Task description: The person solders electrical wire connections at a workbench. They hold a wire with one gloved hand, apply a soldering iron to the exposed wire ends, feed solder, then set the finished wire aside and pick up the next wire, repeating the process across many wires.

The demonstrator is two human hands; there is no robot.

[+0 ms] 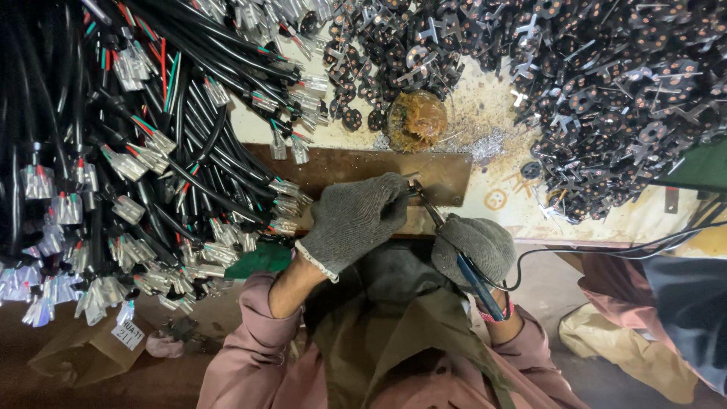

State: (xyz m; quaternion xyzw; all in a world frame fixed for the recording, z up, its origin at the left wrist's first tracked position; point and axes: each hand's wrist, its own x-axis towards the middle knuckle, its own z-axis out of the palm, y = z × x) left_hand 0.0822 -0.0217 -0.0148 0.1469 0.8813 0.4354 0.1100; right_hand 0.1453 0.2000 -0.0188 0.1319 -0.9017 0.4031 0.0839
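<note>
1. Black cables (113, 151) with clear-sleeved ends lie left of the brown plate (356, 163).
2. The gloved left hand (356, 216) is closed on a small part, over the plate's near edge.
3. The gloved right hand (473, 246) grips a blue-handled soldering iron (462, 257), tip at that part.
4. Black plug pieces (606, 91) are heaped right of the plate.

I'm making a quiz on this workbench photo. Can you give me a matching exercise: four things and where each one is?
Things:
1. cable bundle
2. plug pile
3. soldering iron
4. brown lump

Places:
A. in the right hand
B. top right of the bench
C. left side of the bench
D. above the brown plate, mid-bench

Pairs: 1-C, 2-B, 3-A, 4-D. The left hand pinches a small part at the iron's tip.
</note>
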